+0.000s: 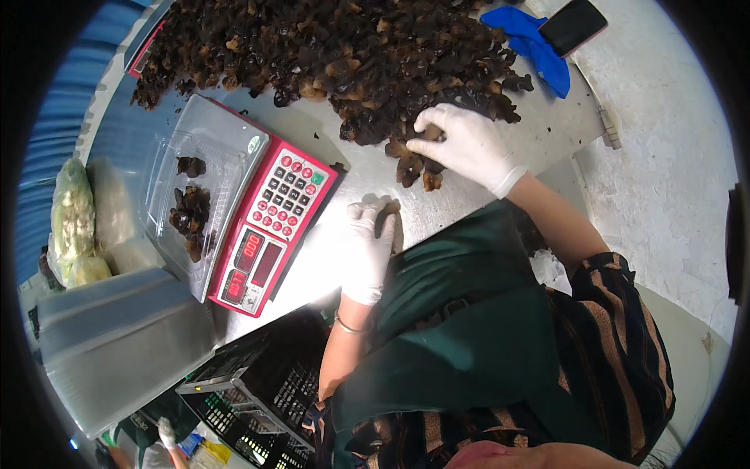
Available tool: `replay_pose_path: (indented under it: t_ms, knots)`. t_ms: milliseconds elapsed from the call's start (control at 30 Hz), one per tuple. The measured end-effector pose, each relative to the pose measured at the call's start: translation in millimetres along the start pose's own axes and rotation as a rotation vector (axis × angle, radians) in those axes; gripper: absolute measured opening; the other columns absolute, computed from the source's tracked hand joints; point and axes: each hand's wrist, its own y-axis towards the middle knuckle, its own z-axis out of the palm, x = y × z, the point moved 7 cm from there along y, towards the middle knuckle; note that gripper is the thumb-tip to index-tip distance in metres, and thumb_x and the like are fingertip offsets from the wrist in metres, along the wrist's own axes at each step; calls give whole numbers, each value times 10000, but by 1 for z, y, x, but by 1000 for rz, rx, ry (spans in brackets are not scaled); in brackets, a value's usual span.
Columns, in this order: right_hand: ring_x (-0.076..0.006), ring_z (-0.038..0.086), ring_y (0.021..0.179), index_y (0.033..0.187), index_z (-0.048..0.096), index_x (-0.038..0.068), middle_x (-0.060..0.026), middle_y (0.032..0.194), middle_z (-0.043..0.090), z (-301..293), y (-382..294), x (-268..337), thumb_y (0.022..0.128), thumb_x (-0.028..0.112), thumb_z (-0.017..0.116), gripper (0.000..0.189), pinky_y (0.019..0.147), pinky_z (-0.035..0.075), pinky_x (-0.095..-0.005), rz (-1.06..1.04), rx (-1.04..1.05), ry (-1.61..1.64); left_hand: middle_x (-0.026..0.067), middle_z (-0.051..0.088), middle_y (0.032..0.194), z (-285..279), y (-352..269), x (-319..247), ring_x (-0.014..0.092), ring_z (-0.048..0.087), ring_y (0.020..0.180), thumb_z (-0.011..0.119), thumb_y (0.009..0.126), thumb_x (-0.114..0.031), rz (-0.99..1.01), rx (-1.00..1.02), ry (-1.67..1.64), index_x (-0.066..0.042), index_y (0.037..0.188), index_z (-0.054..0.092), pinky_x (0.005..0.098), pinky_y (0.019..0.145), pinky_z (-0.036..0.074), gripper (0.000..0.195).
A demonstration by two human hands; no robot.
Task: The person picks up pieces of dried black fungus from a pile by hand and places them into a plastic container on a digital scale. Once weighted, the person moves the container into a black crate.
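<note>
My right hand (466, 143), in a white glove, is at the near edge of a large heap of wood ear mushrooms (363, 58). Its thumb and fingers are apart over a few loose mushroom pieces (407, 164); no piece is plainly gripped. My left hand (368, 246), gloved too, rests with bent fingers on the metal table (316, 234) and holds nothing. To its left is a red digital scale (272, 205) with lit displays. On the scale's pan lies a clear plastic tray (161, 182) containing several dark mushroom pieces (190, 214).
A stack of clear plastic trays (123, 334) stands at the left, near a plastic-wrapped vegetable (73, 223). A blue cloth (539, 53) and a smartphone (574, 26) lie at the far right. Black plastic crates (252, 393) are below the table edge. Another person's gloved hand (166, 432) shows lower left.
</note>
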Motion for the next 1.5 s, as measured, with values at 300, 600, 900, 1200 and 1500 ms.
replay_pose_path:
  t_ms: [300, 600, 900, 1200, 1500]
  knots:
    - [-278, 652, 775, 798, 650, 112, -89, 813, 644, 16, -3, -15, 816, 285, 650, 174, 667, 519, -377, 69, -33, -5, 112, 663, 894, -13, -3, 27, 158, 620, 752, 591, 882, -48, -256, 27, -609, 8, 997, 649, 238, 667, 483, 141]
    - [-261, 655, 783, 923, 649, 95, -76, 843, 643, 19, -21, 4, 808, 349, 681, 281, 678, 529, -363, -29, -27, -234, 114, 626, 982, 12, -10, 15, 162, 587, 731, 495, 972, -204, -588, 244, -1234, 4, 1136, 564, 228, 639, 462, 274]
    - [-275, 650, 755, 846, 670, 109, -89, 841, 665, -7, 0, -13, 803, 304, 692, 200, 690, 508, -358, 127, -68, 93, 115, 661, 841, 27, 33, -14, 216, 641, 721, 743, 811, -264, -237, 14, -70, -27, 977, 658, 312, 678, 504, 302]
    - [-244, 626, 888, 1111, 627, 110, -56, 923, 593, 50, 7, 20, 739, 136, 673, 376, 713, 540, -356, -382, 39, -244, 165, 643, 792, 1, 40, -24, 326, 631, 678, 686, 815, -255, -104, 13, -73, -39, 881, 636, 405, 632, 500, 232]
    - [-265, 637, 862, 1014, 600, 98, -66, 958, 601, -1, 39, 85, 788, 183, 692, 259, 751, 532, -349, -355, -71, 168, 132, 638, 893, 20, 28, -20, 314, 643, 701, 645, 807, -236, -43, -65, 113, -83, 911, 631, 404, 627, 522, 185]
